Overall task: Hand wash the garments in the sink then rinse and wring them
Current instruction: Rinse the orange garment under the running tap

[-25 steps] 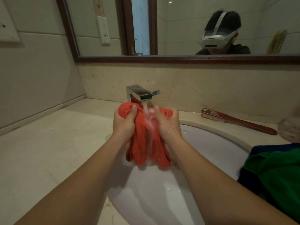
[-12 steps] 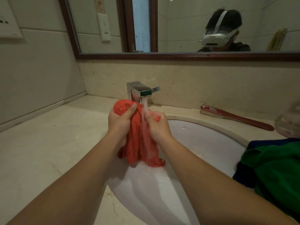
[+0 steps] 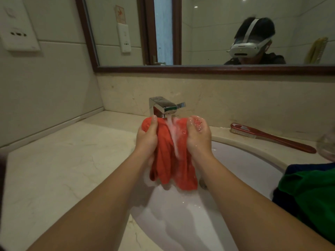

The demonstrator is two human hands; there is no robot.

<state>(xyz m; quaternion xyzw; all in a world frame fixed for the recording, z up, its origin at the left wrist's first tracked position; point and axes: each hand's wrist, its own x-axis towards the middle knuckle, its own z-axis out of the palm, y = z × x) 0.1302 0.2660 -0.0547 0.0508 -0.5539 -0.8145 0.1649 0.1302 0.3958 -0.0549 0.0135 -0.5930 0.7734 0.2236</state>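
Note:
A wet red garment (image 3: 168, 160) hangs over the white sink (image 3: 244, 165), held up under the chrome tap (image 3: 164, 105). Water runs from the spout down the middle of the cloth. My left hand (image 3: 146, 138) grips the garment's left top edge, thumb on its front. My right hand (image 3: 198, 136) grips the right top edge, wet and speckled with drops. The cloth's lower end dangles just above the basin.
A green garment (image 3: 308, 194) lies over a dark blue one (image 3: 308, 166) on the sink's right rim. A red-handled scrubbing brush (image 3: 270, 137) lies on the marble counter (image 3: 54, 169) behind the sink. A clear container (image 3: 327, 147) sits at the far right. Above hangs a mirror (image 3: 208, 33).
My two hands have drawn apart, spreading the top of the red garment wider under the running water. The cloth now hangs lower and more open.

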